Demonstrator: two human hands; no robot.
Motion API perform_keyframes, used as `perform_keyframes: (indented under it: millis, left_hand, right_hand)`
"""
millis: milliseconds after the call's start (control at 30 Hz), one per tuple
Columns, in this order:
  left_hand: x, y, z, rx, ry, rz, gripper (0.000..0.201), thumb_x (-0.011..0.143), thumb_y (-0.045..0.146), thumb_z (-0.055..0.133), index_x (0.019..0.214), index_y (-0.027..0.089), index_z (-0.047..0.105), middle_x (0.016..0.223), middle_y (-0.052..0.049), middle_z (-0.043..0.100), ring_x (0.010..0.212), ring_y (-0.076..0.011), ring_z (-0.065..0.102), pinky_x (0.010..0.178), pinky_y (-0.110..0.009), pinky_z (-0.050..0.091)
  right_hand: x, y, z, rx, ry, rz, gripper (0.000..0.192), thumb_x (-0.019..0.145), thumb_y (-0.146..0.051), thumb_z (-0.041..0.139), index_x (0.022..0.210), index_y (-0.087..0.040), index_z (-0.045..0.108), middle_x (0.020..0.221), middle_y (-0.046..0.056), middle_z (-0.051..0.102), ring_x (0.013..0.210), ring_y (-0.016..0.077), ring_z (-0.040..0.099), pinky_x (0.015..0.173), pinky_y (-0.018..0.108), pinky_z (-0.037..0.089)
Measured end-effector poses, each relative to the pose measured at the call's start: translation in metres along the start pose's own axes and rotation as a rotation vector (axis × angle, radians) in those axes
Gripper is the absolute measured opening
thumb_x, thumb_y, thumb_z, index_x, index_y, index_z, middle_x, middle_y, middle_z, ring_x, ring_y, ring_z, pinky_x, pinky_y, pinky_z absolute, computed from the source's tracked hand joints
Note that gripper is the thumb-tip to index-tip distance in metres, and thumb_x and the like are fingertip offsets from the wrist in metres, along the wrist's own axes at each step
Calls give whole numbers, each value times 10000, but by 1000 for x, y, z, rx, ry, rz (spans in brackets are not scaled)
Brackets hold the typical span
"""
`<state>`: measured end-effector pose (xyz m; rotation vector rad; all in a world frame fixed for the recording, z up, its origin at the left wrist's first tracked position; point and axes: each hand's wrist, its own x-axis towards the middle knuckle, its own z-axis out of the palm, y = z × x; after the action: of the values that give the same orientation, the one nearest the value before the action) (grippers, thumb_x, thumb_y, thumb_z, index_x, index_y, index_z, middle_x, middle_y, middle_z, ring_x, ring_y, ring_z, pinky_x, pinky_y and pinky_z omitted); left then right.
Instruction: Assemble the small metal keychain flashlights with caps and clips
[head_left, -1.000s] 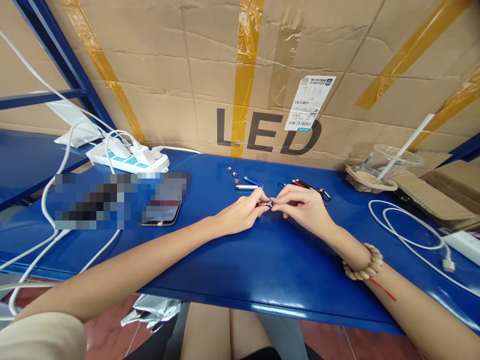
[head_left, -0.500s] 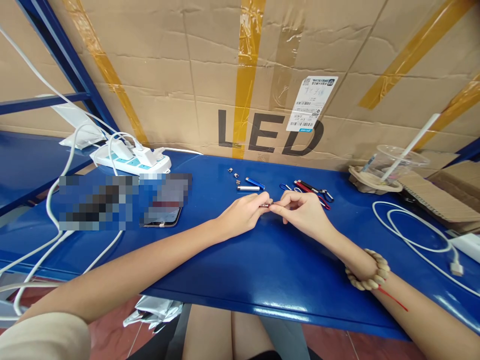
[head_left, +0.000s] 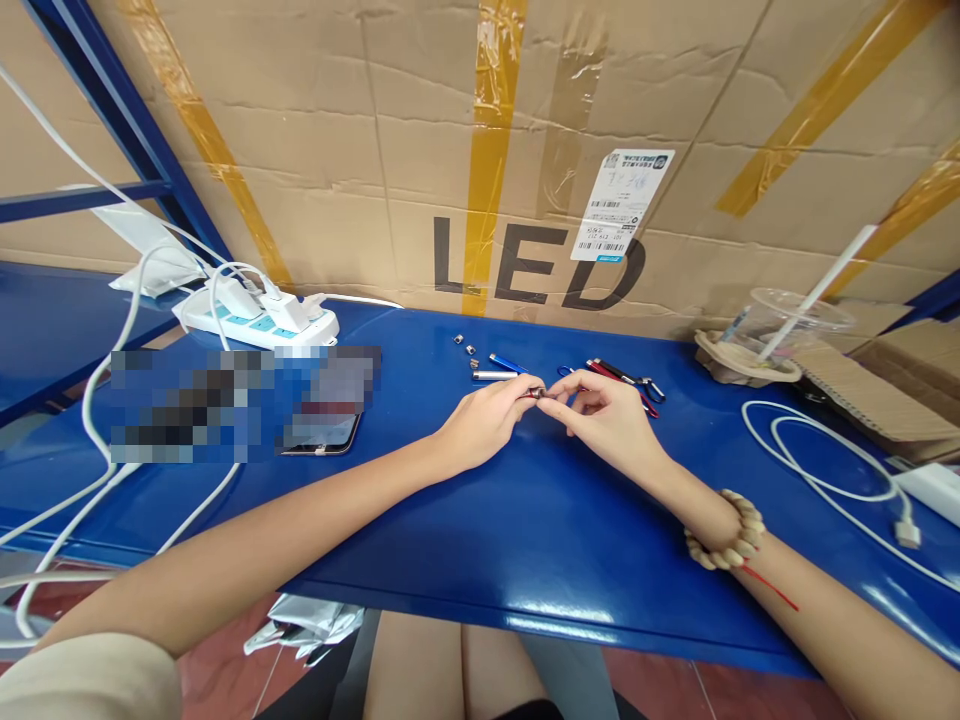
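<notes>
My left hand [head_left: 484, 425] and right hand [head_left: 604, 415] pinch one small red tube [head_left: 531, 394] between their fingertips. Its long axis runs straight from one hand to the other.

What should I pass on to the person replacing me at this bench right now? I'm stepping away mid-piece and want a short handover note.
Left hand: fingers pinch one end of a small red metal tube, held just above the blue table.
Right hand: fingers meet the tube's other end; whether they hold a separate bit is hidden.
Loose behind the hands: a silver metal tube, a blue metal tube, tiny silver caps, and red and black tubes with clips.
Done: cannot tell; no piece is set apart as finished.
Left: the piece in hand, plus the loose parts.
</notes>
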<state>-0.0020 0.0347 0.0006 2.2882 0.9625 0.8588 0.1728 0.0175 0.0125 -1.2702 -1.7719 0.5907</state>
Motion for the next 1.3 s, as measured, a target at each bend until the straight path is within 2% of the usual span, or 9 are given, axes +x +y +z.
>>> perform_keyframes:
  millis: [133, 333, 500, 600, 667, 800, 967, 1133, 1300]
  left_hand:
    - [1, -1, -1, -6, -12, -17, 214, 946, 255, 316, 1004, 216, 518, 783, 15, 597, 728, -130, 570, 663, -221, 403]
    - [0, 2, -4, 36, -70, 4, 230, 943, 259, 316, 1020, 224, 530, 746, 23, 585, 709, -133, 562, 644, -221, 404]
    - [0, 2, -3, 86, -57, 15, 249, 947, 257, 320, 1072, 232, 534, 911, 1, 636, 838, -149, 599, 723, -232, 433]
    - [0, 0, -1, 104, -19, 51, 256, 949, 275, 325, 1093, 241, 534, 1056, -9, 623, 936, -160, 592, 802, -250, 439]
    - [0, -1, 0, 103, -8, 51, 264, 950, 283, 322, 1102, 249, 535, 1078, -6, 619, 936, -160, 591, 818, -258, 441]
    - [0, 0, -1, 47, -19, 37, 266, 950, 273, 320, 1109, 248, 531, 1053, -3, 628, 899, -153, 597, 784, -247, 444]
    - [0, -1, -2, -62, -51, 54, 234, 952, 272, 325, 1066, 214, 521, 1061, -31, 625, 956, -167, 585, 831, -268, 435]
    - [-2, -1, -3, -98, -46, -6, 139, 936, 273, 370, 990, 197, 474, 1069, -48, 628, 965, -184, 596, 794, -282, 440]
    - [-4, 0, -3, -88, -46, 21, 91, 928, 244, 371, 883, 200, 437, 1029, -44, 644, 917, -177, 614, 757, -276, 447]
  right_hand:
    - [1, 5, -3, -62, 11, -131, 327, 746, -445, 657, 934, -178, 683, 797, 46, 664, 416, 70, 512, 410, 230, 440]
    - [2, 10, -7, 5, -27, -233, 259, 761, -443, 646, 815, -207, 737, 844, 70, 659, 571, 123, 572, 431, 249, 494]
    - [2, 10, -8, 42, -8, -252, 223, 737, -419, 680, 795, -214, 747, 805, 60, 661, 579, 127, 573, 424, 254, 507]
    - [2, 8, -10, 52, 3, -286, 187, 736, -382, 692, 798, -214, 746, 801, 51, 660, 562, 116, 565, 428, 252, 514]
    - [3, 7, -11, 45, -5, -295, 171, 742, -365, 690, 803, -216, 745, 805, 47, 659, 537, 105, 556, 433, 253, 518]
    - [3, 4, -12, 53, -40, -276, 169, 755, -369, 676, 792, -219, 744, 821, 44, 660, 477, 84, 543, 436, 256, 518]
    - [4, 3, -10, 99, -46, -232, 196, 744, -394, 678, 754, -209, 740, 811, 44, 657, 445, 77, 543, 422, 256, 517]
    - [3, 7, -4, 245, -63, -142, 184, 705, -368, 717, 711, -185, 726, 790, 37, 640, 405, 67, 537, 392, 251, 514]
    - [1, 7, 2, 369, -87, -67, 218, 641, -373, 762, 663, -163, 707, 750, 29, 627, 386, 67, 533, 357, 237, 483]
